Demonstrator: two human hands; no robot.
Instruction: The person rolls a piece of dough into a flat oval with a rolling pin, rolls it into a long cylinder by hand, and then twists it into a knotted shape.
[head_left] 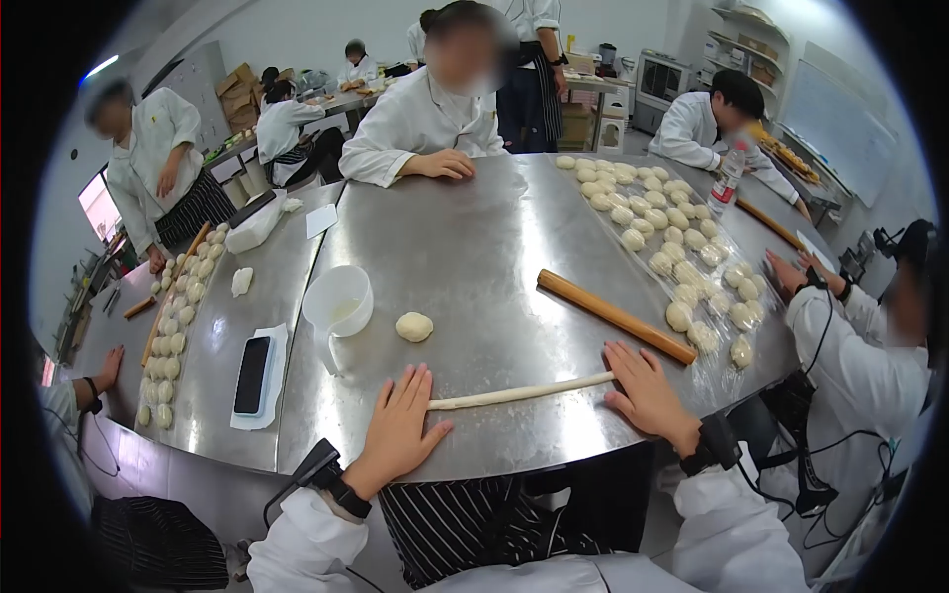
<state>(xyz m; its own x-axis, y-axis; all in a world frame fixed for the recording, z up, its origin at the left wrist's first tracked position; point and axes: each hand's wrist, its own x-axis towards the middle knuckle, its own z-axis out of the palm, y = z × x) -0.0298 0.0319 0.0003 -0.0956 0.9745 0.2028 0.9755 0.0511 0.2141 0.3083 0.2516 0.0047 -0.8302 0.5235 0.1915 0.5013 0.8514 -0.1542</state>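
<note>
A long thin strand of white dough (524, 392) lies across the steel table (445, 257) between my hands. My left hand (403, 425) lies flat, fingers spread, at the strand's left end. At its right end rests my right hand (647, 390), palm down with the fingers stretched out. A round dough ball (414, 327) sits beyond my left hand, beside a white plastic measuring cup (338, 300) with some liquid in it. A wooden rolling pin (616, 316) lies slanted beyond my right hand.
Many dough balls (679, 316) lie on plastic film at the right, near a bottle (728, 178). A phone (252, 376) on a tissue and a row of dough balls (170, 368) are at the left. Co-workers in white coats stand or sit around the table, one person's hand (442, 165) opposite.
</note>
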